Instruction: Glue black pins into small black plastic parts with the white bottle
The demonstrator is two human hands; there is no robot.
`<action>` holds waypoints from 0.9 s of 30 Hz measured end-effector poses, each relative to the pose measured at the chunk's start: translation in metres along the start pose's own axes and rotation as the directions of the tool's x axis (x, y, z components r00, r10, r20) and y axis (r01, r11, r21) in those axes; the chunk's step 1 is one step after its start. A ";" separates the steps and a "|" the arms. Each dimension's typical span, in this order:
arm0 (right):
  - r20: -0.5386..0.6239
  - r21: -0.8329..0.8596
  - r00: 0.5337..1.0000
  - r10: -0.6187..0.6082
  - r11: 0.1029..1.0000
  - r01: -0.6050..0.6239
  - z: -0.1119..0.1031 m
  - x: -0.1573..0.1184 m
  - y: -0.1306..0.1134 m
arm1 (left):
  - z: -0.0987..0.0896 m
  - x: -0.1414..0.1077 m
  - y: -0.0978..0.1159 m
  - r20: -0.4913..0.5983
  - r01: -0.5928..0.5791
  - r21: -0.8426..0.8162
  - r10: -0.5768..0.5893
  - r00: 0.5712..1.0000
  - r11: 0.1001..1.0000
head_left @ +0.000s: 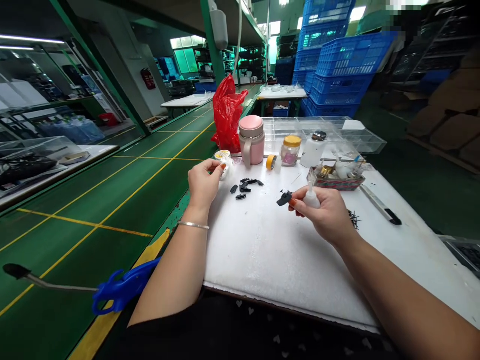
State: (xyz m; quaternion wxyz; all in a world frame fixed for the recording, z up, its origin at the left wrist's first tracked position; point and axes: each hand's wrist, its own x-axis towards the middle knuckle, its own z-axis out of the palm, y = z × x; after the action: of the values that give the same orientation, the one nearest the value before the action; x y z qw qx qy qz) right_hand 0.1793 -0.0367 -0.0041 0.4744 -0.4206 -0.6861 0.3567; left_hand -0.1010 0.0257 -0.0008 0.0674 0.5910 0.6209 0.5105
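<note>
My right hand [330, 212] is closed, pinching a small black plastic part [285, 199] between thumb and fingertips. A small white squeeze bottle [312, 197] with a narrow tip stands up out of the same grip. My left hand [204, 185] reaches to the table's left edge, its fingers pinched on a crumpled white wad [227, 169], perhaps tissue. Several loose black plastic pieces [245, 188] lie between the hands. Partly hidden behind my right wrist is a pile of thin black bits [353, 219].
Behind the hands stand a pink mug [252, 145], a red plastic bag [228, 115], a yellow-lidded jar [291, 151] and a metal-capped bottle [314, 150]. A box of small bottles [337, 176] and a utility knife [380, 205] lie right. A blue-handled tool [123, 290] juts out left.
</note>
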 end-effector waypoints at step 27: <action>0.078 -0.498 0.948 -0.310 0.811 0.306 0.010 -0.003 -0.003 | 0.031 -0.064 0.062 0.464 -0.216 -0.306 0.343 0.817 0.927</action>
State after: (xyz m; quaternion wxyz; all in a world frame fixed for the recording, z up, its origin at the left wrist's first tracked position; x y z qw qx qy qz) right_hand 0.1699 -0.0421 -0.0051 0.4016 -0.4144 -0.8126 0.0820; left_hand -0.0196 -0.0219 -0.0038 0.2236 0.7773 0.4201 0.4114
